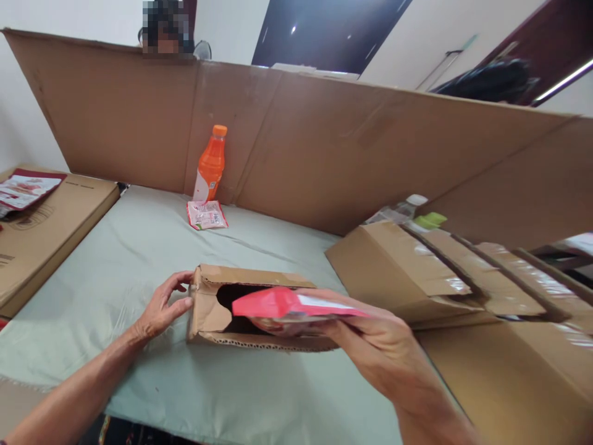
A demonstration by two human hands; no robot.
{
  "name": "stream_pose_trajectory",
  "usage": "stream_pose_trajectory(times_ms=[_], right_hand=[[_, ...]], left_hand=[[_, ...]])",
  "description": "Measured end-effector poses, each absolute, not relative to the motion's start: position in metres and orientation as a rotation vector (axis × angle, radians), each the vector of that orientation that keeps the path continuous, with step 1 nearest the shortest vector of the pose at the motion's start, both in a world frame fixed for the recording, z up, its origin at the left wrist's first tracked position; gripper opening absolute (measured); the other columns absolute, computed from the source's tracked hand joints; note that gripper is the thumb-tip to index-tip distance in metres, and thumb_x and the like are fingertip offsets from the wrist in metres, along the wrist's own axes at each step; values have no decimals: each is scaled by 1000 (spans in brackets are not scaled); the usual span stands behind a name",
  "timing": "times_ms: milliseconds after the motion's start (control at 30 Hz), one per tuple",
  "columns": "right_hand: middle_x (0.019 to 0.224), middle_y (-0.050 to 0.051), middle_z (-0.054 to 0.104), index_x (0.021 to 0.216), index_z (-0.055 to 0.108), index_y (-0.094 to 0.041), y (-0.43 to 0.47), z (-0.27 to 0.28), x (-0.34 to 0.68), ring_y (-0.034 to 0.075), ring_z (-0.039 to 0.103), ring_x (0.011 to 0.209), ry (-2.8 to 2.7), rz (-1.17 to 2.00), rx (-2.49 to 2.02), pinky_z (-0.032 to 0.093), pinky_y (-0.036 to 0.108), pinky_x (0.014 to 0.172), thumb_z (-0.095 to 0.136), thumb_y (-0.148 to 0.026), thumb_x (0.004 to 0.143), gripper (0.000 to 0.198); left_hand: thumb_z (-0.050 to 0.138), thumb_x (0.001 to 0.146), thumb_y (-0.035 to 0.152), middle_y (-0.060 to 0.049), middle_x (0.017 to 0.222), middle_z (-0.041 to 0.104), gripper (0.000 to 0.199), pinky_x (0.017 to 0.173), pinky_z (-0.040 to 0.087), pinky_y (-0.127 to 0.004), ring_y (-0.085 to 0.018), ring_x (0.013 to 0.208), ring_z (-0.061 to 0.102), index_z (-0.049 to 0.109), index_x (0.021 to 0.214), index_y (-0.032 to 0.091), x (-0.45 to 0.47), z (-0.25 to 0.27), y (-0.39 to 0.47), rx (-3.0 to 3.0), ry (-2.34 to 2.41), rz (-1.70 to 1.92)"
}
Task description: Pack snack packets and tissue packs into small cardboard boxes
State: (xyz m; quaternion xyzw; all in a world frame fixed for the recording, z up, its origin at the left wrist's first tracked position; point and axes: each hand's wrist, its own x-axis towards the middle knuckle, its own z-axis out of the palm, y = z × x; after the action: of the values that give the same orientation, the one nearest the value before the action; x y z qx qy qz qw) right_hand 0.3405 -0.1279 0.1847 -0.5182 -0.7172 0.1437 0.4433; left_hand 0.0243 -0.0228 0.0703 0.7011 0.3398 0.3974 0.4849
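Note:
A small open cardboard box [257, 274] lies in front of me on the green cloth, its dark opening facing up. My left hand [164, 307] steadies it at the left end, thumb and bent fingers against the cardboard. Over the opening, my right hand [375, 334] grips a red and white food packet [273, 303], thumb below and fingers on top. The packet is tilted nearly edge-on and slightly blurred, so its print cannot be read. It covers much of the opening, and the box's right end is hidden behind the packet and hand.
An orange drink bottle [211, 164] stands at the back, with a small pink-white sachet [207, 215] before it. Several cardboard boxes [389, 266] are at the right. A large flat carton [60, 232] at the left bears another packet [28, 188]. A cardboard partition [324, 148] spans the back; a person is behind it.

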Motion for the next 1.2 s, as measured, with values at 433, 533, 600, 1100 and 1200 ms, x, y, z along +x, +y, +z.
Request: stream_pose_trajectory(times_ms=[433,533,600,1100,1200], right_hand=[[110,5,83,108,84,-27,-105,202,326,21,80,100,-2286,586,-1262,65,28,87,52,-30,104,32],[111,4,83,110,84,-28,-102,201,327,21,80,100,-2293,667,-1260,64,28,88,53,-26,102,32],[109,4,84,110,84,-28,-101,201,326,21,80,99,-2264,703,-1268,64,28,87,53,-27,101,32],[84,5,81,80,80,-24,-89,178,321,21,76,76,-1912,619,-1379,61,27,72,59,-49,100,39],[94,5,83,90,84,-26,-89,177,321,22,78,85,-1884,624,-1315,62,28,76,61,-42,100,29]], left_hand=[[61,95,68,-13,131,70,62,100,53,-46,-31,116,65,64,135,21,18,82,-25,1871,734,936],[61,96,65,-13,134,69,60,102,52,-47,-32,118,64,63,137,22,17,84,-26,1901,715,931],[61,96,63,-14,136,67,59,103,52,-48,-32,121,63,61,139,22,17,85,-27,1922,704,932],[59,99,58,-14,143,63,60,110,49,-53,-34,125,61,53,148,25,14,83,-29,2003,686,896],[57,100,59,-13,144,63,60,108,50,-51,-34,125,61,53,150,26,14,84,-28,1996,701,865]])
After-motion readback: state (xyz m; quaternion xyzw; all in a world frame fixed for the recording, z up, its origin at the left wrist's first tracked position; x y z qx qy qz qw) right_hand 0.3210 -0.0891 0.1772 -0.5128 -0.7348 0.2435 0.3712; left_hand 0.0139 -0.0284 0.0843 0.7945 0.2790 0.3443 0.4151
